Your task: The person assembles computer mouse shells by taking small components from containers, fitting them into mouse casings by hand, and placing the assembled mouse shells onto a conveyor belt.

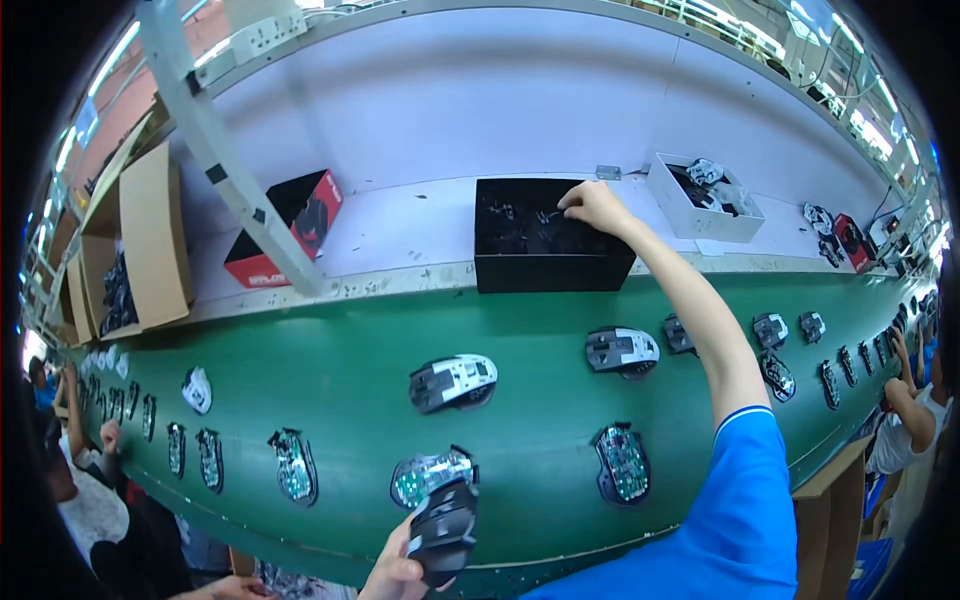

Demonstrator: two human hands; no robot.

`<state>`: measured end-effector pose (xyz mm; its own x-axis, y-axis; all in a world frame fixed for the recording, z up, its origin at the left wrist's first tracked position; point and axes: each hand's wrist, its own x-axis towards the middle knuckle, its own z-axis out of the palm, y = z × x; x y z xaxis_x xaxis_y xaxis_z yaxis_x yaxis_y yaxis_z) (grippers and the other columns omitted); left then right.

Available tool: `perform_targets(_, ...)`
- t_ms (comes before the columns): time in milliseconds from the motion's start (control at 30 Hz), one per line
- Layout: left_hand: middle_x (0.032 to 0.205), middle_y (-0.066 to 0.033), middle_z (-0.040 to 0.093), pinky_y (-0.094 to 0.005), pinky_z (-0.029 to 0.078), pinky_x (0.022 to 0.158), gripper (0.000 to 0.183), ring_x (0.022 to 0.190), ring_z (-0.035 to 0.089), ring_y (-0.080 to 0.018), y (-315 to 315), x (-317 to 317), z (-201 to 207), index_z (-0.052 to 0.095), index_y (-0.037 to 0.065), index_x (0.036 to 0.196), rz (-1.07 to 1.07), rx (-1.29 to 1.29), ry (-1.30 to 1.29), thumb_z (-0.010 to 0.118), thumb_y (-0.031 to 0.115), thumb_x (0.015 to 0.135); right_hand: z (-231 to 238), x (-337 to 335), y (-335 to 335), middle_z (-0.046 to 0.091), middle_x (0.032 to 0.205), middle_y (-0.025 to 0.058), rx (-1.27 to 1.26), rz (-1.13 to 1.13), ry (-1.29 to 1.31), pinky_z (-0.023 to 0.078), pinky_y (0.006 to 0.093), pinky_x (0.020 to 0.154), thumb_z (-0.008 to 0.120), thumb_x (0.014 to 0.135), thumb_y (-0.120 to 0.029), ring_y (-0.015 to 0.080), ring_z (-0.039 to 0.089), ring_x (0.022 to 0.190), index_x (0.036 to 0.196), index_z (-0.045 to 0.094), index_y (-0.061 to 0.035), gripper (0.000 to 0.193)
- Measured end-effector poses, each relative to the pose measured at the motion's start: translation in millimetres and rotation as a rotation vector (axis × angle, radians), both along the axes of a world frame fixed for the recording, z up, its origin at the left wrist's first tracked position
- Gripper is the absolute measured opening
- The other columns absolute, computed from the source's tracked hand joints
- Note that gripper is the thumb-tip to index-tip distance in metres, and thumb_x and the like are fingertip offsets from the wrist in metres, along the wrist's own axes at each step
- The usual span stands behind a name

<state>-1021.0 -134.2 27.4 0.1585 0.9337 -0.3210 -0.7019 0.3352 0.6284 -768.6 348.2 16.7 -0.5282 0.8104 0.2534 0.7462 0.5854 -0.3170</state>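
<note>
A dark computer mouse shell is gripped in my left hand at the belt's near edge. Just beyond it lies an opened mouse base with a green circuit board, partly covered by the shell. My right arm stretches across the belt, and my right hand dips into a black box on the shelf. Its fingers are pinched together over small dark parts in the box; whatever they hold is too small to make out. A grey-and-white mouse shell rests mid-belt.
The green conveyor belt carries several mouse shells and opened bases, including one base to the right. On the shelf stand a red-and-black box and a white box of parts. A metal post rises at left. Co-workers sit at both sides.
</note>
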Motion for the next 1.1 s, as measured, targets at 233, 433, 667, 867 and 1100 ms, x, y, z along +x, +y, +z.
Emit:
perform_targets(233, 0.114, -0.0107, 0.052, -0.0224, 0.041, 0.046, 0.087, 0.073, 0.049, -0.0136, 8, -21, -10, 0.04, -0.001, 0.129, 0.011, -0.081, -0.052, 0.078, 0.043, 0.063, -4, -32, 9, 0.068, 0.097, 0.0101, -0.22, 0.054, -0.181, 0.051, 0.0336, 0.082, 0.069, 0.07, -0.017, 0.0247, 0.065, 0.092, 0.104, 0.068, -0.0097, 0.034)
perform_targets(433, 0.115, -0.0141, 0.046, -0.027, 0.042, 0.049, 0.083, 0.077, 0.048, -0.0172, 17, -24, -23, 0.035, -0.006, 0.128, -0.028, -0.051, -0.192, 0.076, 0.036, 0.069, -9, -56, 1, 0.069, 0.087, 0.01, -0.141, -0.057, -0.363, 0.052, 0.0388, 0.078, 0.071, 0.069, -0.035, 0.0269, 0.065, 0.087, 0.09, 0.071, -0.0122, 0.031)
perform_targets(667, 0.119, -0.0138, 0.046, -0.0281, 0.045, 0.05, 0.075, 0.081, 0.048, -0.0199, 21, -24, -18, 0.038, -0.001, 0.129, 0.037, -0.075, -0.166, 0.069, 0.039, 0.074, -15, -65, -3, 0.065, 0.104, 0.0146, -0.131, -0.282, -0.521, 0.053, 0.039, 0.08, 0.079, 0.066, -0.031, 0.0301, 0.063, 0.097, 0.1, 0.066, -0.0053, 0.044)
perform_targets(867, 0.121, -0.0151, 0.049, -0.0296, 0.046, 0.052, 0.071, 0.083, 0.05, -0.0228, 14, -22, -19, 0.038, 0.004, 0.132, 0.093, -0.101, -0.197, 0.066, 0.04, 0.078, -20, -60, -4, 0.063, 0.11, 0.0151, -0.174, -0.367, -0.506, 0.052, 0.0397, 0.085, 0.077, 0.07, -0.029, 0.0301, 0.061, 0.103, 0.105, 0.064, -0.005, 0.045)
perform_targets(1100, 0.122, -0.0153, 0.05, -0.0305, 0.045, 0.052, 0.071, 0.081, 0.05, -0.0233, 12, -31, -20, 0.038, 0.005, 0.133, 0.12, -0.118, -0.188, 0.064, 0.042, 0.079, -7, -61, -15, 0.066, 0.096, 0.0168, -0.268, -0.331, -0.466, 0.054, 0.0395, 0.077, 0.079, 0.064, -0.028, 0.032, 0.065, 0.09, 0.093, 0.067, -0.0038, 0.04)
